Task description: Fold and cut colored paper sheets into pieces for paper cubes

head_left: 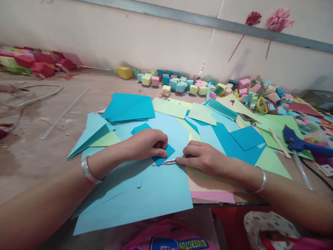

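My left hand point(147, 143) presses down on a small folded dark-blue paper piece point(164, 155) that lies on a large light-blue sheet point(145, 194). My right hand point(201, 158) holds a thin metal blade point(166, 162) flat on the sheet, its tip against the lower edge of the dark-blue piece. Both wrists wear silver bangles. More blue and pale green sheets lie spread around the two hands.
A blue glue gun point(295, 140) lies at the right. Scissors with yellow and red handles point(264, 104) lie beyond. A row of small coloured paper cubes point(179, 85) lines the wall, with red and pink stacks point(39, 62) at far left. A white strip point(63, 113) crosses the table.
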A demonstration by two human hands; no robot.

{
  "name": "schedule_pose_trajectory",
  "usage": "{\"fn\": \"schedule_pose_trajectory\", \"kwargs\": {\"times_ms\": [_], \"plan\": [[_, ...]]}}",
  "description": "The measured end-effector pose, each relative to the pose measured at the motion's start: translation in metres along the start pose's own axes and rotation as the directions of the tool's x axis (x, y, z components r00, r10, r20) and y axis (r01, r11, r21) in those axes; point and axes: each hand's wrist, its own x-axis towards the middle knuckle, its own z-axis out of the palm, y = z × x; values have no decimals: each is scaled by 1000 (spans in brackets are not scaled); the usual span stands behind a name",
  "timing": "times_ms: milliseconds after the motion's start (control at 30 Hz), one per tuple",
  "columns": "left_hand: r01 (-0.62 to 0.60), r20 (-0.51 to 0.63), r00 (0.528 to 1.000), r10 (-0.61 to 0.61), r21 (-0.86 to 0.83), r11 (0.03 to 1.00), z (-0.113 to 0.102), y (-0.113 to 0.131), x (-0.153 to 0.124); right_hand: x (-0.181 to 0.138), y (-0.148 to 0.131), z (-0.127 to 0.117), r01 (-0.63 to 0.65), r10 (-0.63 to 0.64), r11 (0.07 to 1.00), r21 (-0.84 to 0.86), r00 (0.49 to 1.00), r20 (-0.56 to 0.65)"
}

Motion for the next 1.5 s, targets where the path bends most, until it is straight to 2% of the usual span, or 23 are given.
{"fn": "schedule_pose_trajectory", "kwargs": {"times_ms": [200, 333, 400, 467, 533, 600, 667, 733, 800, 867, 900, 967, 1000, 1067, 1133, 1200, 1300, 1367, 1500], "plan": [[-16, -10, 1000, 15, -14, 1000, 0, 0, -1, -1, 2, -6, 5, -3, 993, 115, 1000, -16], [-18, -10, 1000, 18, -11, 1000, 1, -1, 0, -2, 1, -4, 50, -49, 969, 244, 999, -11], [-24, -16, 1000, 24, -15, 1000, 2, -2, 0, -3, 2, -2, 45, -24, 964, 262, 996, -83], [-50, -27, 998, 49, -17, 999, 2, -3, 0, -6, 8, -3, -27, 84, 962, 270, 976, -201], [-81, -46, 996, 81, -11, 997, 1, -4, -1, -13, 21, -7, -202, 282, 941, 270, 912, -298], [-128, -84, 988, 128, 4, 992, -1, -3, -4, -24, 42, -12, -462, 513, 858, 223, 770, -378], [-199, -139, 970, 201, 29, 980, -6, -3, -7, -38, 67, -18, -708, 686, 691, 141, 582, -436], [-265, -151, 950, 272, 63, 962, -11, -3, -11, -53, 91, -21, -867, 799, 499, 4, 458, -390], [-279, -106, 952, 288, 95, 956, -15, -4, -15, -65, 107, -24, -908, 889, 383, -168, 412, -199], [-252, -51, 964, 260, 120, 960, -17, -8, -16, -72, 114, -24, -891, 922, 362, -274, 386, -39], [-233, -40, 970, 240, 131, 964, -17, -9, -16, -72, 114, -24, -882, 923, 365, -299, 384, -3], [-192, -34, 979, 198, 142, 971, -18, -13, -14, -70, 110, -22, -868, 911, 382, -317, 412, -31], [-167, -35, 984, 173, 143, 976, -17, -14, -13, -68, 106, -21, -857, 893, 407, -314, 446, -59], [-107, -42, 993, 114, 139, 984, -17, -17, -10, -62, 98, -18, -822, 828, 508, -258, 549, -117], [-70, -50, 996, 77, 132, 989, -17, -17, -8, -56, 90, -16, -754, 738, 644, -132, 657, -156], [-64, -50, 996, 70, 111, 992, -16, -15, -7, -49, 79, -15, -663, 653, 749, 4, 736, -176], [-74, -65, 995, 78, 63, 995, -14, -7, -9, -35, 56, -17, -522, 540, 842, 136, 814, -212], [-101, -134, 985, 106, 45, 994, -10, 3, -13, -24, 35, -18, -420, 456, 887, 191, 861, -226], [-239, -294, 927, 231, 11, 971, 2, 25, -19, -3, -7, -12, -261, 293, 953, 153, 923, -250]]}}
